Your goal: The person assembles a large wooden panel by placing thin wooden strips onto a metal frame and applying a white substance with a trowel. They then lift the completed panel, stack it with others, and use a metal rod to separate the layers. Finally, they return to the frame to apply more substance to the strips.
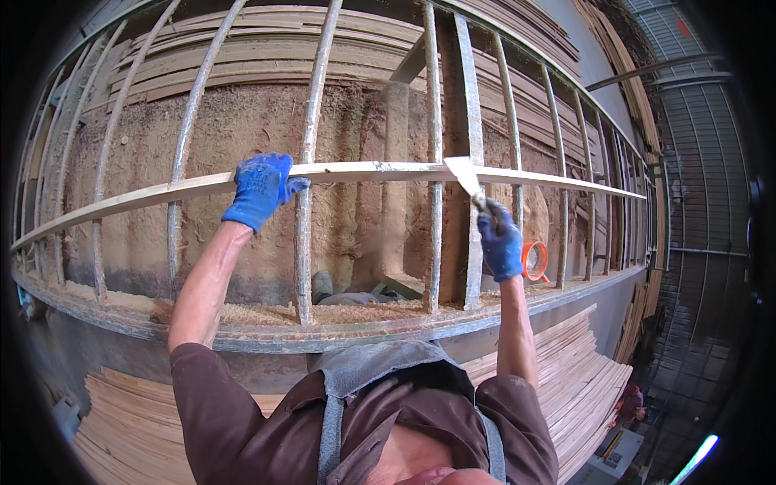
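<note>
A long, narrow wooden strip (368,171) lies crosswise over the bars of a metal rack (309,121). My left hand (260,187), in a blue glove, is closed around the strip left of its middle. In my right hand (501,242), also blue-gloved, is a putty knife (464,175) with a wide pale blade. That blade meets the strip right of its middle, by a flat upright bar. A whitish patch shows on the strip between my hands.
An orange ring-shaped object, probably a tape roll (534,260), sits right of my right hand. Sawdust covers the rack's near rail (364,331). Stacked wooden strips lie beyond the rack (267,52) and on both sides of me (558,364). Another person (630,402) is at far lower right.
</note>
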A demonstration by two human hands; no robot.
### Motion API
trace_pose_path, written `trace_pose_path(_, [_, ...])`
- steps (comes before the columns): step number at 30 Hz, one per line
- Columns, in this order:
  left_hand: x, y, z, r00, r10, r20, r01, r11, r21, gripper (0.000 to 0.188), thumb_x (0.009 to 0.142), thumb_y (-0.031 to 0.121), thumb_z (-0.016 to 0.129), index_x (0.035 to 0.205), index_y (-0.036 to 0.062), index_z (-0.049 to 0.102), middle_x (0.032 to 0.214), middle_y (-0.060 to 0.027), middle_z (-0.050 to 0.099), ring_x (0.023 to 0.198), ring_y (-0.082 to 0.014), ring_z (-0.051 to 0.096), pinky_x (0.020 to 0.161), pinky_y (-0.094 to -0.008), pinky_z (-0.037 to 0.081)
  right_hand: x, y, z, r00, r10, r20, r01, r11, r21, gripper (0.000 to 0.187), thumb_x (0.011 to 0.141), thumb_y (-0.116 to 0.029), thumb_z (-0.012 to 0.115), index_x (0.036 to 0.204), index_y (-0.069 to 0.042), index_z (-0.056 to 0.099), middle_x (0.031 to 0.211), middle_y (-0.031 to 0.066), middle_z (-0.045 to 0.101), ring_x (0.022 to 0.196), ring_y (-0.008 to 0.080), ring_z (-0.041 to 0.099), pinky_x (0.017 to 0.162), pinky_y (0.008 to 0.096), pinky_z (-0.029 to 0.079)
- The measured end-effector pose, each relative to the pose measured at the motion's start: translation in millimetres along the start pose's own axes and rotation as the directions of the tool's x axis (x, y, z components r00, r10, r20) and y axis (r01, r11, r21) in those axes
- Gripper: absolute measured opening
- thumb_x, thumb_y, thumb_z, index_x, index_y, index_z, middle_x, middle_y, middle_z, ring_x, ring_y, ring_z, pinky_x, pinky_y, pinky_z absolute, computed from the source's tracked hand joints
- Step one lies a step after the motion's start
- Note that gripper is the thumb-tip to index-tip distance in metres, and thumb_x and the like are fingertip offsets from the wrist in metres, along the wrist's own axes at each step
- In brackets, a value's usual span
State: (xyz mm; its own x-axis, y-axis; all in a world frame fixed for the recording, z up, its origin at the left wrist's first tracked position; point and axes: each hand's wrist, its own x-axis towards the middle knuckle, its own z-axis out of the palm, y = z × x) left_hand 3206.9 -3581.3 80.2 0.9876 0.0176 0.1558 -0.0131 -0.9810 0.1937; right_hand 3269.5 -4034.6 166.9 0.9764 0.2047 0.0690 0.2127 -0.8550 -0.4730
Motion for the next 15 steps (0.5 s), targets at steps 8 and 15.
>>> trace_pose_path(8, [4.3,-1.1,0.0,0.999,-0.017,0.04,0.017,1.0,0.01,0.05,0.081,0.058,0.07,0.081,0.0081,0.063,0.077,-0.0157,0.063,0.071,-0.0364,0.065,0.062,-0.049,0.05,5.1,-53.5,17.1,0.985,-0.172,0.013,0.171,0.983,0.069,0.04,0.093,-0.023,0.066,0.129,-0.007,0.061,0.118,0.0196,0.068,0.107,0.0343,0.067,0.091,0.0417,0.054])
trace_pose_path(15, [1.3,-4.2,4.7,1.0,-0.005,0.016,0.005,0.999,0.049,0.05,0.08,0.062,0.068,0.086,0.0128,0.067,0.077,-0.0109,0.066,0.071,-0.0315,0.067,0.061,-0.0484,0.051,17.9,-83.4,33.3,0.953,-0.273,0.135,0.291,0.946,-0.143,0.04,0.092,-0.024,0.064,0.128,-0.006,0.061,0.111,0.0209,0.068,0.098,0.0388,0.067,0.086,0.0449,0.054])
